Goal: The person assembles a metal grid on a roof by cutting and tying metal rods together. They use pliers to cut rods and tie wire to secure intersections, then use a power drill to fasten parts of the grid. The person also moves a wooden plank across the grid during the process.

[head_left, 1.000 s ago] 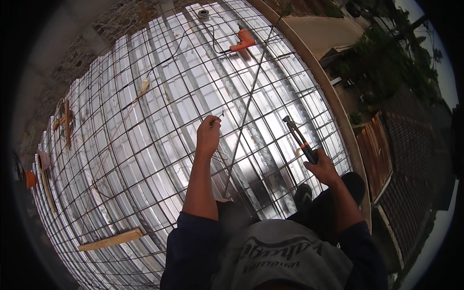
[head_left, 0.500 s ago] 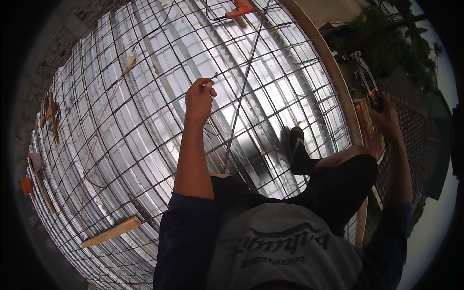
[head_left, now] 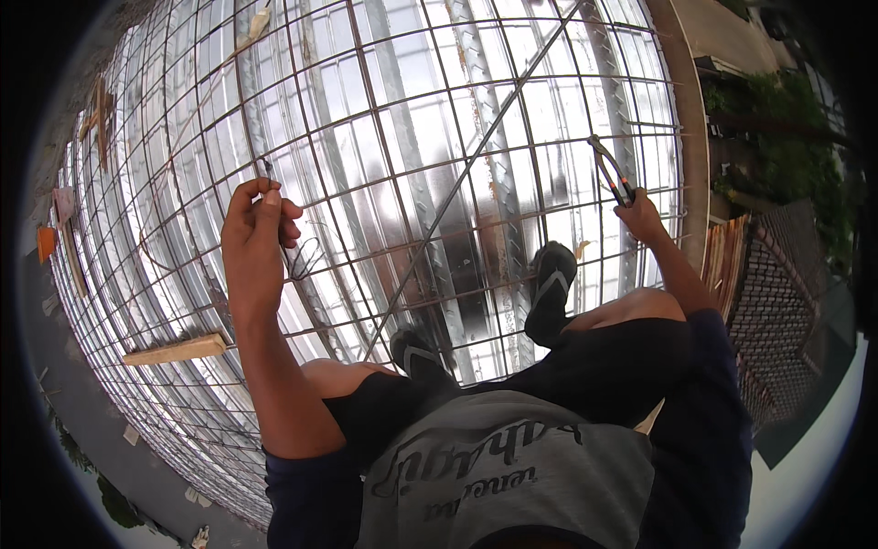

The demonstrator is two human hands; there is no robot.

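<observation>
Left hand: thumb and forefinger point(head_left: 267, 197) pinched on a thin dark wire piece point(head_left: 267, 167), its tip poking out beyond them, above the mesh.
Wire loops: thin, just beside the left hand point(head_left: 256, 224) — cannot tell whether they join the pinched piece.
Right hand: the right hand point(head_left: 643, 218) is wrapped round the handles of the pincers point(head_left: 624, 187), which point away from the person over the deck's right part.
Mesh: dark steel grid point(head_left: 355, 114) over ribbed shiny metal decking point(head_left: 402, 197); a diagonal bar point(head_left: 471, 163) crosses between the hands.
Board: wooden board point(head_left: 176, 349) at lower left.
Orange thing: at the far left edge point(head_left: 45, 244) — container or not, too small to tell.
</observation>
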